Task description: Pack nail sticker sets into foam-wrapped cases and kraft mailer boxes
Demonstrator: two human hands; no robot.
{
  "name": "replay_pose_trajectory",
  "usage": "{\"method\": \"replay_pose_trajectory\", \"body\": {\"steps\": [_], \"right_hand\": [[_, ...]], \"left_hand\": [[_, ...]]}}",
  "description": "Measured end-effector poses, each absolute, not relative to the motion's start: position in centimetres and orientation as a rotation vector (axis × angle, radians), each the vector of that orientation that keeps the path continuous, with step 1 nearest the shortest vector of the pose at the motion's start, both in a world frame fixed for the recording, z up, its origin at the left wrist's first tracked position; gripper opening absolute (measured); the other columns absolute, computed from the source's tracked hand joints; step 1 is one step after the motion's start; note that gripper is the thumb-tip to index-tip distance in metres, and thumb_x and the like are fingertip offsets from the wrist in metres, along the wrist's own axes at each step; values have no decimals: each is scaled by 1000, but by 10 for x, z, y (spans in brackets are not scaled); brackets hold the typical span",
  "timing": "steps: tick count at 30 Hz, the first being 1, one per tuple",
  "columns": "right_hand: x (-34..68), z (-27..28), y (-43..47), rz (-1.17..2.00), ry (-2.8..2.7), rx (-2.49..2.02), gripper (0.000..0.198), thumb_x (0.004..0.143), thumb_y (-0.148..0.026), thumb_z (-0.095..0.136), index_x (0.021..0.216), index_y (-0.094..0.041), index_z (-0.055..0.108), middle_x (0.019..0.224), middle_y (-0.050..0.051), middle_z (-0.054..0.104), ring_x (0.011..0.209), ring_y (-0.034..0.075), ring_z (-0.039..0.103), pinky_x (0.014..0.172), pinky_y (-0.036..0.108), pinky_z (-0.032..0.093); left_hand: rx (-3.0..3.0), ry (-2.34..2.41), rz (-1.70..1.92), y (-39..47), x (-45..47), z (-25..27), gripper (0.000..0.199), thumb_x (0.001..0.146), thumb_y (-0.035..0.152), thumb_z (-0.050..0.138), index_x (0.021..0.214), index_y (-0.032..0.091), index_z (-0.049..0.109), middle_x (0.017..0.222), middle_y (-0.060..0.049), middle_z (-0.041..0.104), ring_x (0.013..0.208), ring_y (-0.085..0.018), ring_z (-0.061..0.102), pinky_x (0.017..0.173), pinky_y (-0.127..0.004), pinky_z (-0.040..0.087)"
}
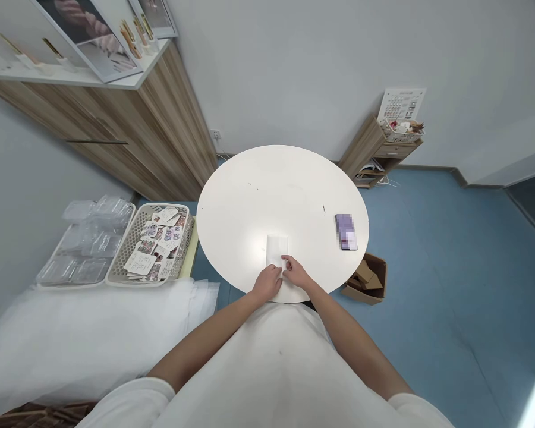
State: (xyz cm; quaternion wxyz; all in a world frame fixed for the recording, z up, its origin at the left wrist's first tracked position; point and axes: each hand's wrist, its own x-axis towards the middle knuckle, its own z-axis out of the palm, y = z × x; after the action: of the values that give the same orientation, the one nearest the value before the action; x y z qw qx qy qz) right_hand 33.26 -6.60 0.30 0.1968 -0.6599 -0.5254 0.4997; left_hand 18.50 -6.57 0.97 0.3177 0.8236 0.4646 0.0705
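A thin white rectangular piece [277, 246], like folded paper or a flat sleeve, lies upright to my view near the table's front edge. My left hand [267, 283] is closed at its lower left part, with thumb and fingers against it. Over its right side, my right hand [295, 273] has the index finger stretched out onto the surface. The other right fingers curl under, and thumb and index stand apart. Both hands cover the lower end of the piece. All this rests on a white oval table [249, 202].
A purple phone-like object [346, 232], partly blurred, lies at the table's right, near a small dark item [324, 208]. Left stand a basket of printed cards [129, 244] and clear plastic boxes [89, 238]. An open cardboard box [381, 285] sits on the floor at right.
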Motion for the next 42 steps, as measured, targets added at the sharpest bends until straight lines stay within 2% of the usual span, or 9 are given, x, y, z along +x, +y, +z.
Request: {"method": "replay_pose_trajectory", "body": {"steps": [7, 13, 19, 22, 25, 28, 30, 34, 42], "right_hand": [[321, 3, -58, 1268, -1405, -2045, 36, 66, -29, 52, 100, -25, 44, 58, -8, 38, 53, 11, 42, 54, 24, 36], [329, 1, -58, 1344, -1439, -1932, 35, 65, -25, 52, 99, -25, 43, 60, -8, 35, 54, 10, 40, 55, 23, 36], [329, -1, -61, 1339, -1431, -1911, 38, 66, -23, 51, 103, -25, 43, 64, -7, 37, 56, 10, 42, 58, 25, 40], [329, 1, -69, 1277, -1515, -1897, 43, 70, -21, 48, 112, -24, 40, 78, -2, 45, 61, 11, 46, 65, 28, 44], [330, 8, -80, 1029, -1739, -1893, 52, 73, -21, 47, 123, -22, 32, 109, 8, 44, 86, 16, 50, 77, 33, 43], [330, 18, -84, 799, -2103, -1819, 61, 72, -28, 53, 127, -23, 27, 128, 11, 33, 113, 23, 36, 87, 38, 37], [328, 23, -81, 735, -2318, -1789, 71, 66, -34, 60, 127, -23, 26, 132, 10, 31, 118, 26, 30, 89, 41, 35], [323, 23, -67, 663, -2493, -1854, 80, 59, -28, 68, 126, -19, 26, 127, 13, 38, 113, 28, 35, 85, 41, 37], [328, 26, -59, 803, -2542, -1758, 58, 59, -18, 64, 112, -17, 40, 104, 11, 47, 94, 26, 42, 81, 37, 38]], "left_hand": [[2231, 1015, 178, -79, 175, 17, 33, 69, 25, 54, 101, 19, 52, 98, -8, 50, 88, -23, 49, 76, -36, 41], [2113, 1114, 431, -60, 160, 15, 25, 80, 28, 42, 101, 20, 53, 100, -6, 53, 92, -19, 50, 81, -33, 41], [2311, 1200, 311, -42, 164, 7, 39, 74, 30, 53, 112, 23, 48, 123, -8, 43, 113, -26, 38, 90, -41, 35], [2348, 1177, 259, -40, 166, 4, 42, 74, 32, 53, 115, 24, 45, 125, -8, 42, 115, -25, 36, 91, -42, 33], [2357, 1158, 254, -40, 165, 2, 44, 75, 34, 52, 117, 25, 44, 125, -7, 42, 115, -25, 35, 92, -42, 32], [2346, 1141, 245, -38, 165, 2, 44, 74, 33, 52, 116, 24, 45, 124, -7, 43, 115, -26, 35, 91, -42, 32], [2328, 1139, 239, -36, 166, 2, 43, 72, 33, 54, 114, 24, 46, 123, -7, 43, 114, -26, 35, 90, -42, 33], [2287, 1128, 240, -31, 168, 7, 45, 67, 32, 57, 110, 22, 47, 116, -7, 48, 110, -26, 39, 88, -40, 34], [2088, 1178, 313, -36, 175, 12, 45, 61, 28, 59, 104, 21, 48, 105, -6, 54, 105, -26, 43, 85, -38, 37]]}}
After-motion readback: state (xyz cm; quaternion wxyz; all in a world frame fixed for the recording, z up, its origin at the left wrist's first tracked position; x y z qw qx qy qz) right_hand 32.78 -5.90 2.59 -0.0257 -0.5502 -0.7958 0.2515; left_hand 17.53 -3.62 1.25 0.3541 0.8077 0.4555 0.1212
